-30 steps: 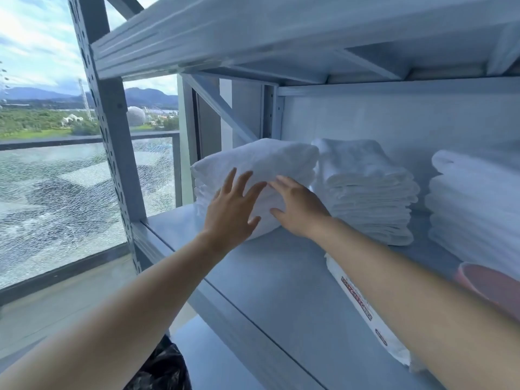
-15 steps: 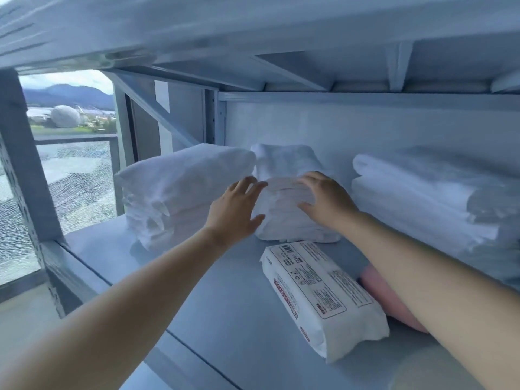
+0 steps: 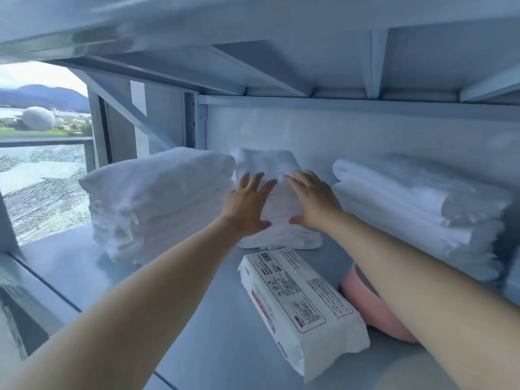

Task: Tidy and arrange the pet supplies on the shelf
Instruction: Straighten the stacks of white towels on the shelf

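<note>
Three stacks of folded white pads stand along the back of the grey metal shelf [image 3: 84,274]: a left stack [image 3: 157,204], a middle stack [image 3: 267,164] and a right stack [image 3: 416,209]. My left hand [image 3: 247,206] and my right hand [image 3: 312,201] press flat, with fingers straight, against the front of the middle stack, one on each side. A white packet with red and black print [image 3: 301,308] lies in front of the middle stack. A pink bowl [image 3: 371,313] sits to its right, partly hidden by my right forearm.
The shelf above [image 3: 281,52] hangs low over the stacks. A grey upright post [image 3: 194,122] stands behind the left stack. To the left is a window with cracked glass [image 3: 45,192]. Bare shelf surface lies in front of the left stack.
Both hands have moved from the left stack to the middle stack and now press on its front. The view has shifted right and closer to the shelf.
</note>
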